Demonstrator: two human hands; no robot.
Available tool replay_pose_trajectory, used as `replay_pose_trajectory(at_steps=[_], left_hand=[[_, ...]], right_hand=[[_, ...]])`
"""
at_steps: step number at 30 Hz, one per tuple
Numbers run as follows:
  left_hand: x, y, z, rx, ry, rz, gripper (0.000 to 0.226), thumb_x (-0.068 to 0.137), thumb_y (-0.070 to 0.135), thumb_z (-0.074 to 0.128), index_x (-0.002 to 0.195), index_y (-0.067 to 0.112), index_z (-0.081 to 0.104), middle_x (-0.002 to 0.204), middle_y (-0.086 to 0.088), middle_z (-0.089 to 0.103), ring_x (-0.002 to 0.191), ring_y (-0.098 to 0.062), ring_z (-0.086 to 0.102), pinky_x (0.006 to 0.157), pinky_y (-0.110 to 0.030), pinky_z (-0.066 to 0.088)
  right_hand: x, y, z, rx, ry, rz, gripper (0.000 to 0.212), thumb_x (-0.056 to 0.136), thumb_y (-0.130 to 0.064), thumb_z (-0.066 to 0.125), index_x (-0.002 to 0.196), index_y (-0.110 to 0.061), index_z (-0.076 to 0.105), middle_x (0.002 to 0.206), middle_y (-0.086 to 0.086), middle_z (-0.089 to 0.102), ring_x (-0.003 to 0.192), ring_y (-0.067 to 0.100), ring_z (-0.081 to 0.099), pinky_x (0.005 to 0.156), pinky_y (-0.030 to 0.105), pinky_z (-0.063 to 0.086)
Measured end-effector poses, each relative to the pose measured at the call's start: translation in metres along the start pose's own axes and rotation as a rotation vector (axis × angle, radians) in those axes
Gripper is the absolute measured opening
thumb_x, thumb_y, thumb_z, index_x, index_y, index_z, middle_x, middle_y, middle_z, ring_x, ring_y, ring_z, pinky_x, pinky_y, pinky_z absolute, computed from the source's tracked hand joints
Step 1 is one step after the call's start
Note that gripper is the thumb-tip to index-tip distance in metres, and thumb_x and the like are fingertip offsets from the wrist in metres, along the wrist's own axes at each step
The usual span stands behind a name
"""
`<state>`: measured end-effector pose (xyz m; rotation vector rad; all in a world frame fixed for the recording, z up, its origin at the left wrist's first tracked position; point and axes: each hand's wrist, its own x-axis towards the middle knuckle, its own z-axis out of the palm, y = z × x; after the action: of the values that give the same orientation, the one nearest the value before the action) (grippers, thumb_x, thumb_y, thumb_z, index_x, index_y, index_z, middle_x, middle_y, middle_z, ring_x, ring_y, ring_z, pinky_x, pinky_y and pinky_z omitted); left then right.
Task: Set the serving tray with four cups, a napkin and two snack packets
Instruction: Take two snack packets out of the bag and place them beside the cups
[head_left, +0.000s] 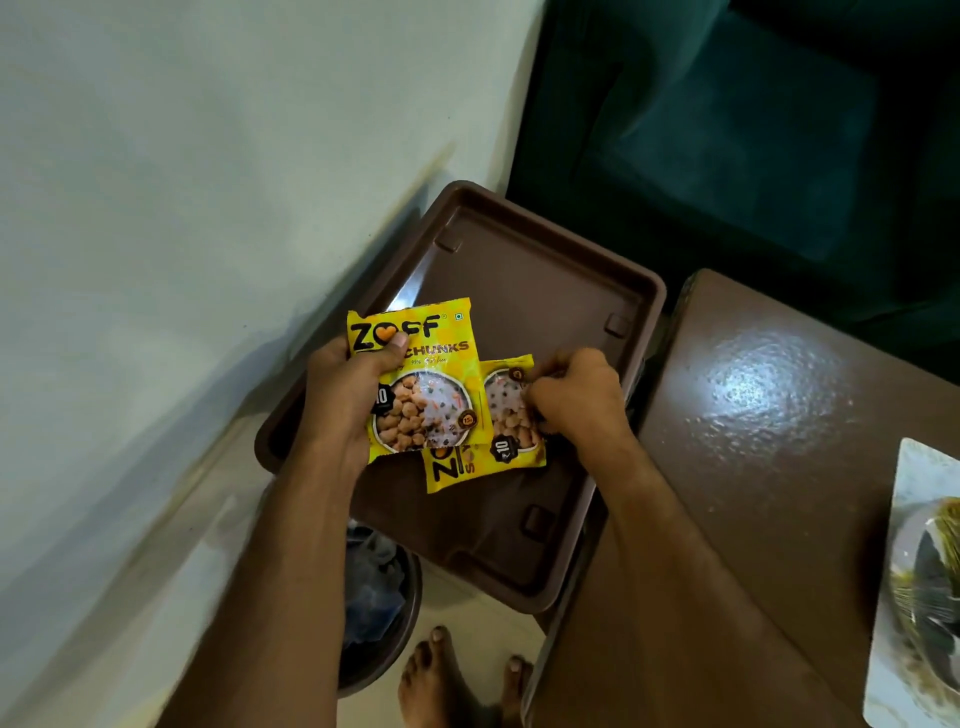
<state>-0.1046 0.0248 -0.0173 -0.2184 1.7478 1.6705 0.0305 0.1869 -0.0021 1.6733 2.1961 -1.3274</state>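
Over the brown serving tray (524, 291) I hold two yellow snack packets. My left hand (343, 395) grips the upper packet (426, 384), thumb across its printed front. My right hand (571, 400) pinches the right edge of the lower packet (488, 462), which lies upside down and partly under the upper one. The tray's floor around the packets is bare. No cups or napkin are in view.
The tray rests beside a brown glossy table (769, 415) on the right. A printed mat (919, 587) lies at that table's right edge. A white wall (182, 208) stands left, a dark green seat (727, 130) behind. A dark bin (379, 608) and bare feet (447, 680) are below.
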Motion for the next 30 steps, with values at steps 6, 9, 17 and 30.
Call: replay_pose_trajectory(at_steps=[6,9,17,30], left_hand=[[-0.003,-0.004,-0.002,-0.027,-0.004,-0.088,0.010,0.091,0.018,0.075,0.099,0.011,0.078,0.102,-0.011,0.082,0.093,-0.037,0.079,0.089,-0.062,0.061],[-0.007,-0.006,-0.005,-0.032,-0.015,-0.148,0.023,0.092,0.019,0.075,0.110,0.005,0.076,0.108,-0.013,0.081,0.099,-0.040,0.078,0.093,-0.066,0.058],[-0.013,-0.004,-0.006,-0.134,-0.073,-0.228,0.024,0.096,0.022,0.068,0.116,0.010,0.075,0.114,-0.012,0.080,0.105,-0.039,0.076,0.096,-0.060,0.058],[-0.015,-0.020,0.005,-0.082,0.114,-0.055,0.031,0.094,0.023,0.075,0.121,0.008,0.070,0.109,-0.010,0.081,0.095,-0.028,0.080,0.078,-0.043,0.066]], right_hand=[[-0.014,-0.007,0.000,-0.367,-0.161,-0.085,0.101,0.067,-0.030,0.091,0.147,-0.022,0.031,0.139,0.015,0.045,0.127,0.041,0.053,0.093,0.044,0.052],[-0.018,-0.004,0.009,-0.313,-0.192,-0.091,0.108,0.069,-0.028,0.090,0.154,-0.019,0.023,0.143,0.018,0.043,0.130,0.043,0.051,0.099,0.045,0.050],[-0.013,-0.001,0.010,0.226,-0.105,0.143,0.051,0.049,-0.013,0.082,0.098,-0.011,0.069,0.100,0.013,0.071,0.095,0.038,0.070,0.077,0.046,0.064],[-0.015,0.001,0.001,1.139,0.100,0.229,0.036,0.076,0.006,0.083,0.107,-0.004,0.068,0.102,0.017,0.079,0.082,0.032,0.079,0.065,0.046,0.064]])
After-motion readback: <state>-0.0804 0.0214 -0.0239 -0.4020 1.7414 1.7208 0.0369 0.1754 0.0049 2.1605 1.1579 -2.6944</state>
